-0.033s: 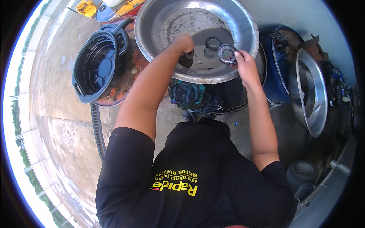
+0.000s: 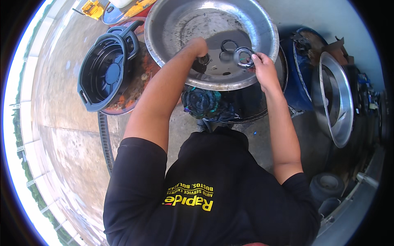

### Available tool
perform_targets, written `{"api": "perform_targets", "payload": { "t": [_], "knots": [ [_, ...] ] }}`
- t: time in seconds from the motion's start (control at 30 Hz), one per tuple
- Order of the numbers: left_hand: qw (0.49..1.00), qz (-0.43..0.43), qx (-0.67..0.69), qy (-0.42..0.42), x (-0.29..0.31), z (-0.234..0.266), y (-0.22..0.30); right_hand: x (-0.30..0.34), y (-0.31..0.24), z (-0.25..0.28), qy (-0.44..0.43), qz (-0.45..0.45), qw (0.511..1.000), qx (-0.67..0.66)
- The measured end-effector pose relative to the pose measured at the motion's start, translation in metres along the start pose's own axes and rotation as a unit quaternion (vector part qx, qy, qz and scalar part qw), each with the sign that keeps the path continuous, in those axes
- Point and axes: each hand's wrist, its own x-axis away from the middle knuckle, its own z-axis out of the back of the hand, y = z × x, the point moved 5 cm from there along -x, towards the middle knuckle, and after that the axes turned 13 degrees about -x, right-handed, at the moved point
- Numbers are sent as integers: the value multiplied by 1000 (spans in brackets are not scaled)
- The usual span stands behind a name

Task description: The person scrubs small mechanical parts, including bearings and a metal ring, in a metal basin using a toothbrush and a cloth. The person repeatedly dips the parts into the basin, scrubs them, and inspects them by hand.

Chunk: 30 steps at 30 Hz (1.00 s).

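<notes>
A wide metal basin (image 2: 152, 39) holds a shallow pool of dark, oily liquid (image 2: 223, 39). Over its right side, my right hand (image 2: 264, 67) pinches a metal ring (image 2: 245, 56) between thumb and fingers, with a dark, wet rim. Just left of it a thin black ring (image 2: 229, 44) sits in the pool, partly blurred. My left hand (image 2: 199, 48) is curled down at the near left of the pool, its fingertips hidden. Under it shows a small dark round thing (image 2: 204, 60), whose kind I cannot make out.
A black drain pan (image 2: 84, 69) stands on a rusty drum top (image 2: 143, 78) to the left. A dark bundled cloth or bag (image 2: 201, 102) hangs below the basin. To the right are a blue drum (image 2: 297, 78) and a second metal basin (image 2: 348, 102) tipped on edge.
My right hand and the metal ring have shifted very slightly left. A little more of the dark round thing under my left hand shows.
</notes>
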Motion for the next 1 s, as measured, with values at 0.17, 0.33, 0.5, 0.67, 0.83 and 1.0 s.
{"api": "perform_targets", "payload": {
  "t": [0.17,0.33,0.5,0.67,0.83,1.0],
  "knots": [
    [987,-41,56,146,37,34,12,-35,10,-16,-55,11,998,-3],
    [841,-216,493,44,111,40,35,-22,9,-33,-88,30,990,-103],
    [822,-205,519,118,148,40,27,-3,6,-43,-133,65,979,-140],
    [834,-200,468,213,190,52,36,19,-25,-45,-171,156,967,-105],
    [797,-183,561,127,212,55,41,28,-36,-42,-224,74,952,-193],
    [820,-206,511,158,243,70,51,38,-36,-46,-352,35,857,-374]
  ]
}}
